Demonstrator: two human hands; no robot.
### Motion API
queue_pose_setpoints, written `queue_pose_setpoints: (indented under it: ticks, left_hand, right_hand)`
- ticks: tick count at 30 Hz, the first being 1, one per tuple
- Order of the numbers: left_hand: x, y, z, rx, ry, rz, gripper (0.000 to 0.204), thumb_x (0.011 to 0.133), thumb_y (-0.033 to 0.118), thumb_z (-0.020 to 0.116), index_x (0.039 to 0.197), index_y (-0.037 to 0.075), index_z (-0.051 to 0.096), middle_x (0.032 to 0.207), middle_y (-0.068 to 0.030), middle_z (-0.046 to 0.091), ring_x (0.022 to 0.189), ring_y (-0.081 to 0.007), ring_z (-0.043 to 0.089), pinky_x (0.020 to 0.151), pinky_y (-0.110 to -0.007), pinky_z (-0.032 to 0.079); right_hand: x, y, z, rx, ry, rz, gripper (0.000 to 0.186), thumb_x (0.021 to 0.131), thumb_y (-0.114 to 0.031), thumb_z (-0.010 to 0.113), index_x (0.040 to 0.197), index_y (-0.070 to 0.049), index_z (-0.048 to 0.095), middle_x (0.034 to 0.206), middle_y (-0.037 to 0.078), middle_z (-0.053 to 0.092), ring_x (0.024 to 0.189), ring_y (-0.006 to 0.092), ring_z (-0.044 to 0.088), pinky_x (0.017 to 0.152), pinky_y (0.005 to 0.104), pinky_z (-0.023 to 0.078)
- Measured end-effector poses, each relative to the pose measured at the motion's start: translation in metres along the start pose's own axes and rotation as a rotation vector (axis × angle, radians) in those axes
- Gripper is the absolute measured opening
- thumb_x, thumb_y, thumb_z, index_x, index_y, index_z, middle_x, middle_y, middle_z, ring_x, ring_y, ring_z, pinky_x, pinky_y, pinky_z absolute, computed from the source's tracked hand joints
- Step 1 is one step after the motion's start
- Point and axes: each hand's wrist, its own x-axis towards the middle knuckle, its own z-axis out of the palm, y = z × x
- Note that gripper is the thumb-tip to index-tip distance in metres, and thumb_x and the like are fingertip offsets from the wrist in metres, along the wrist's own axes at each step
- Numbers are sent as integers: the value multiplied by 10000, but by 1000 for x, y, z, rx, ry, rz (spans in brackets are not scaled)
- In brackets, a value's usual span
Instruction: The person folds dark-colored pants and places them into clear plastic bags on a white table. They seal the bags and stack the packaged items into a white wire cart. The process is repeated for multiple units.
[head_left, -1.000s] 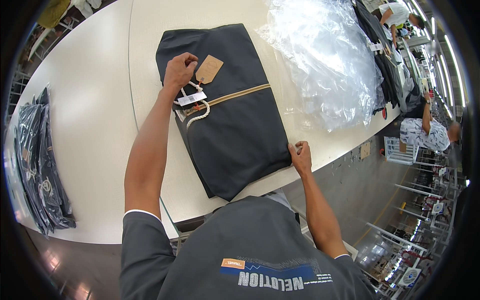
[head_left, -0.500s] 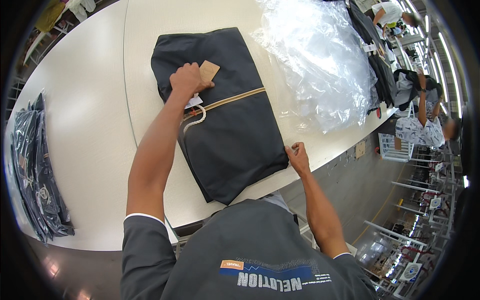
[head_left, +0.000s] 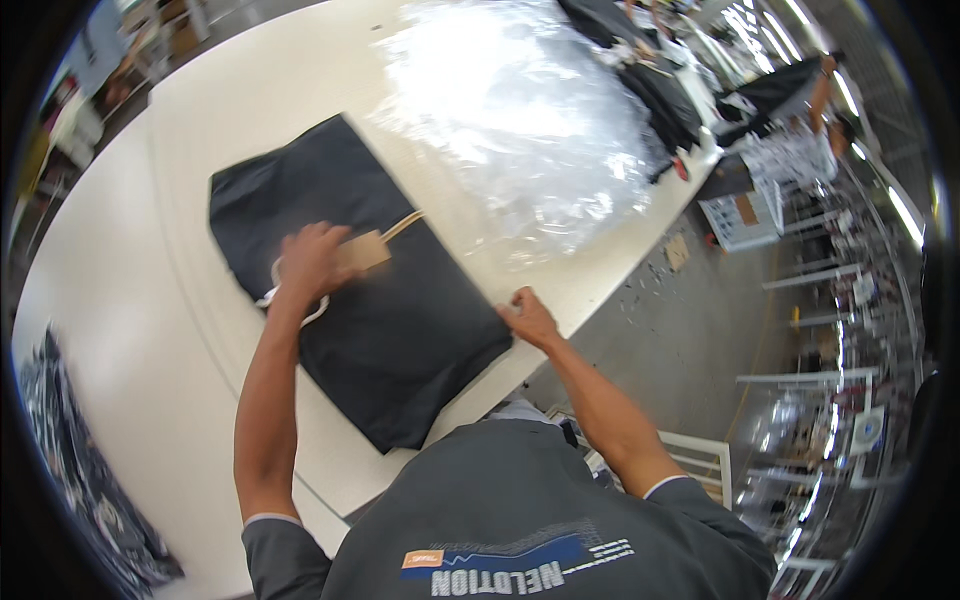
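Observation:
A folded black garment (head_left: 400,330) lies on the white table in front of me, with a tan zip or tape (head_left: 405,224) across it. My left hand (head_left: 312,262) is over its middle, slightly blurred, its closed fingers on a brown cardboard hang tag (head_left: 366,254). The tag covers part of the tan strip. A white cord (head_left: 318,312) loops out beside my left wrist. At the garment's near right edge, my right hand (head_left: 532,318) pinches the fabric between thumb and fingers.
Clear plastic bags (head_left: 530,130) are heaped beyond the garment. Bagged dark garments (head_left: 90,480) lie at the table's left end. More dark clothing (head_left: 660,105) sits at the far right edge, where another person (head_left: 800,150) handles a black garment.
My left hand has brought the tag down across the garment, over the tan strip. My right hand stays at the edge. The view has turned, and the other person has raised a black garment.

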Motion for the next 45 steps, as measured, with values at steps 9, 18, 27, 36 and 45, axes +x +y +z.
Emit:
queue_pose_setpoints:
  ticks: [9, 18, 27, 36, 45]
  left_hand:
    - [-150, 31, 41, -507, 730, -523, 259, 937, 51, 646, 1190, -5, 638, 1139, -121, 642, 946, -232, 647, 796, -327, 537]
    - [-242, 106, 93, -961, 386, -1259, 596, 853, 303, 803, 1279, -49, 579, 1029, -130, 671, 824, -171, 596, 766, -302, 503]
    - [-194, 84, 95, -852, 347, -1239, 483, 734, 187, 805, 1067, -136, 671, 980, -178, 725, 827, -253, 683, 797, -340, 525]
    - [-204, 76, 94, -1261, 587, -1128, 407, 790, 66, 678, 1144, -128, 626, 1047, -188, 699, 886, -252, 668, 810, -338, 518]
    - [-268, 40, 98, -954, 571, -1108, 488, 844, 129, 706, 1233, -108, 531, 1112, -229, 666, 999, -317, 655, 914, -373, 493]
  right_hand:
    - [115, 50, -52, 634, 1038, 456, 466, 893, -322, 738, 1194, -35, 527, 1050, 114, 571, 951, 227, 604, 640, 424, 558]
    - [110, 23, -85, 1234, 688, 674, 371, 877, -345, 754, 1079, -85, 583, 1017, 81, 613, 887, 242, 567, 647, 451, 493]
    - [124, 59, -73, 794, 817, 362, 367, 917, -326, 722, 816, -10, 565, 865, 104, 622, 753, 233, 590, 646, 385, 504]
    - [69, -12, -144, 1136, 569, 42, 322, 1013, -345, 593, 859, -62, 570, 749, 33, 576, 651, 156, 592, 582, 331, 559]
    - [6, -130, -148, 1580, 296, -84, 287, 1036, -328, 544, 1048, -41, 554, 1008, 129, 643, 970, 331, 691, 812, 516, 576]
